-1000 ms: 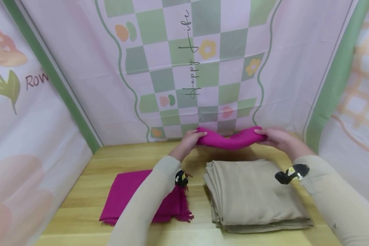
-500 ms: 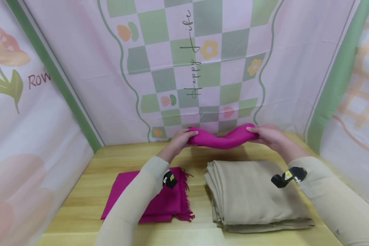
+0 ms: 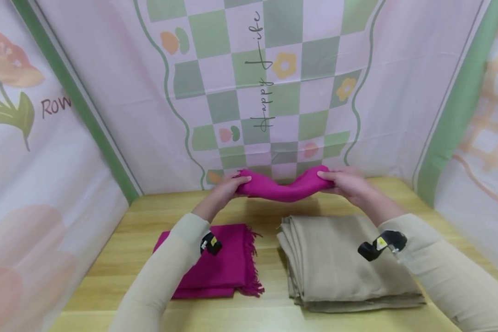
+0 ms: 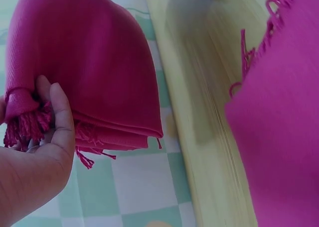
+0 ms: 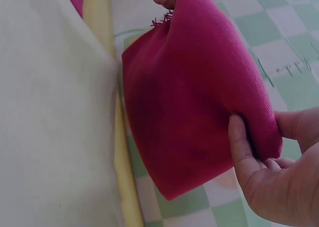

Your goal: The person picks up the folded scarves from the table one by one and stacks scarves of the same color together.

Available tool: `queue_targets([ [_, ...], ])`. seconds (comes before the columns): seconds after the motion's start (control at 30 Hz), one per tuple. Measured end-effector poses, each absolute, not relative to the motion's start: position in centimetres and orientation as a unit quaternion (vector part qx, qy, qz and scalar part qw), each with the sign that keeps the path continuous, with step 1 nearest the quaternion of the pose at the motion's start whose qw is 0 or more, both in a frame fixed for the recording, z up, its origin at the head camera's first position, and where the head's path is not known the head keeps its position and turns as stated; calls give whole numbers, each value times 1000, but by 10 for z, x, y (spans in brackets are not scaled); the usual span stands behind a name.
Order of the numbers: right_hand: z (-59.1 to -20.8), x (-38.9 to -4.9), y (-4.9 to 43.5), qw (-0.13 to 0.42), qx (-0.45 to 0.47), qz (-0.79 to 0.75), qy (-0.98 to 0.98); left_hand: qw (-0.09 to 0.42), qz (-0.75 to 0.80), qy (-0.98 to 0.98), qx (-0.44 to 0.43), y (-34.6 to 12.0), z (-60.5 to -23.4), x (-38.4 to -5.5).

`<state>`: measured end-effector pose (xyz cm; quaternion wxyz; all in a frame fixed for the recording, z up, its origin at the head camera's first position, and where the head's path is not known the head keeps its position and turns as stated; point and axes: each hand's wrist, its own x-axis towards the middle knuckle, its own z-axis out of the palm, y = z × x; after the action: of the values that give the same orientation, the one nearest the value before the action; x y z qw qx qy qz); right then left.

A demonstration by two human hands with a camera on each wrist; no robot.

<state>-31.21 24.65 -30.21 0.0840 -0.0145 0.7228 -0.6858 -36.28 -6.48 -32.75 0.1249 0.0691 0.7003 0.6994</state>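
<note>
Between my two hands a folded magenta scarf (image 3: 283, 190) hangs near the table's back edge, sagging in the middle. My left hand (image 3: 229, 185) pinches its left end, where the left wrist view shows fringe (image 4: 30, 127) gathered by the fingers. At the other end my right hand (image 3: 345, 183) grips a smooth folded edge, thumb on one side and fingers on the other. A second folded magenta scarf (image 3: 226, 263) lies on the table with its fringe toward the right, partly covered by my left sleeve. To its right lies a thick folded beige cloth (image 3: 344, 263).
The wooden table (image 3: 170, 210) runs back to a hanging curtain (image 3: 216, 101) with a green checked print. Patterned fabric also closes in the left and right sides. Black wrist cameras (image 3: 382, 244) sit on both sleeves.
Both hands have moved left with the held scarf. The left sleeve now covers a different part of the scarf on the table, whose fringe shows more fully.
</note>
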Motion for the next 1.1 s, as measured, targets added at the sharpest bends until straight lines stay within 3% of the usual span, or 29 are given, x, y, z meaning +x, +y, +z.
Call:
queue_targets([
  [1.1,-304,-299,154,78,-19,-713,697,102,673,729,66,-167,-319,-331],
])
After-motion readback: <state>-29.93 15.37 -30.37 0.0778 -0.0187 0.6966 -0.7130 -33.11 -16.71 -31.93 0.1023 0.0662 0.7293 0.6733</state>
